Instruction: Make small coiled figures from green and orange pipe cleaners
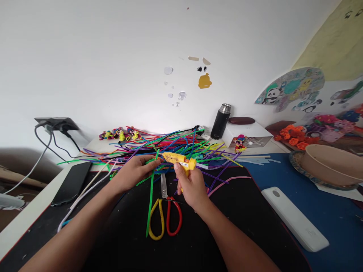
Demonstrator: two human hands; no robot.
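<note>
Head view: I'm pinching a green pipe cleaner (151, 180) in my left hand (133, 172) above the black mat (241, 211); my right hand (190, 189) is gripping the yellow glue gun (179, 160), nozzle pointing at it, over the scissors (166, 215).

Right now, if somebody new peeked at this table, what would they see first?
First, the big tangle of colourful pipe cleaners spread across the back of the table. Just in front of it, the right hand grips a yellow glue gun, its tip pointing toward the left hand, which pinches a green pipe cleaner. Below the hands, scissors with one yellow and one red handle lie on the black mat.
</note>
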